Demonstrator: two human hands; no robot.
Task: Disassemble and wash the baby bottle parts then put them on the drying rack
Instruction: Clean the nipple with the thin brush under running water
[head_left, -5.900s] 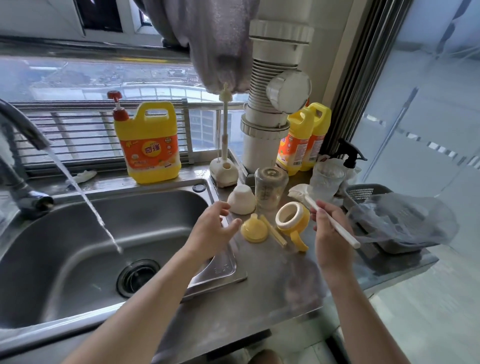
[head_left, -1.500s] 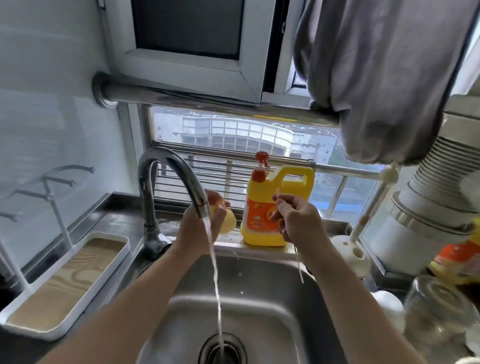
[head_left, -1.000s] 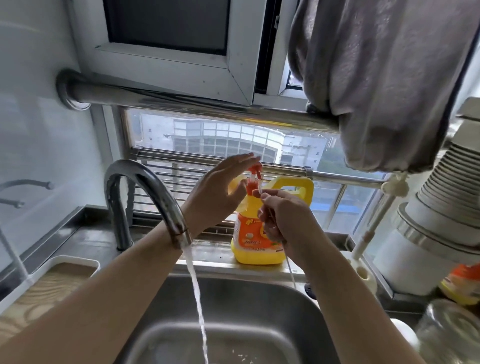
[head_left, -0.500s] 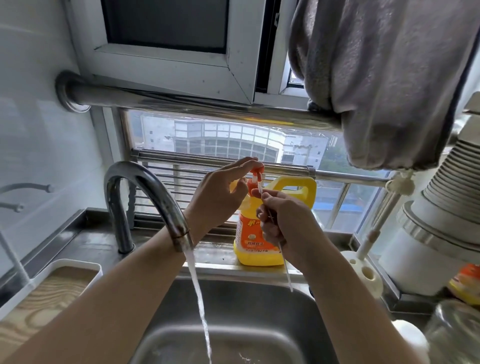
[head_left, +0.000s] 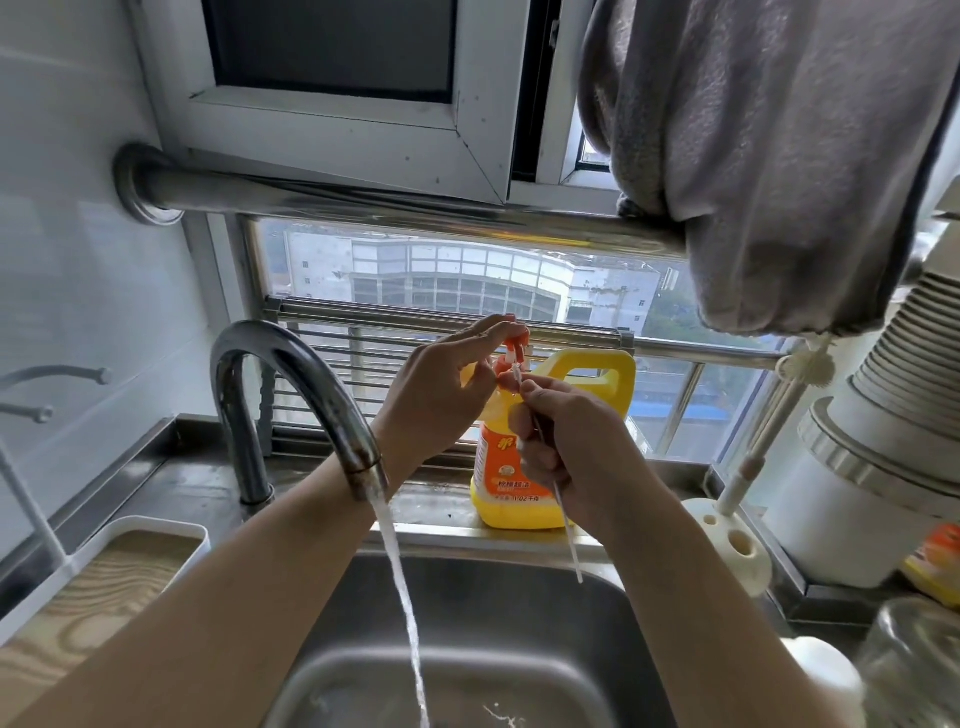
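Note:
My left hand (head_left: 441, 387) reaches over the red pump head (head_left: 511, 345) of the yellow detergent jug (head_left: 576, 376). Its fingertips rest on the pump, and a small yellow bottle part (head_left: 467, 371) is tucked in its palm, mostly hidden. My right hand (head_left: 569, 449) grips a thin white straw brush (head_left: 569, 535); the brush tip sits just under the pump nozzle. Both hands are above the steel sink (head_left: 519, 597). A clear baby bottle body (head_left: 919, 665) and a white cap (head_left: 821, 673) sit at the bottom right.
The curved faucet (head_left: 311, 384) runs a stream of water (head_left: 402, 577) into the sink. The white drying rack tray (head_left: 119, 530) with upright pegs stands at left. A white brush stand (head_left: 727, 551), a ribbed white duct (head_left: 878, 426) and a hanging grey towel (head_left: 779, 156) are at right.
My hands left the counter with the yellow part and the brush, passed the running water, then rose to the detergent pump. Over the last half second they barely moved.

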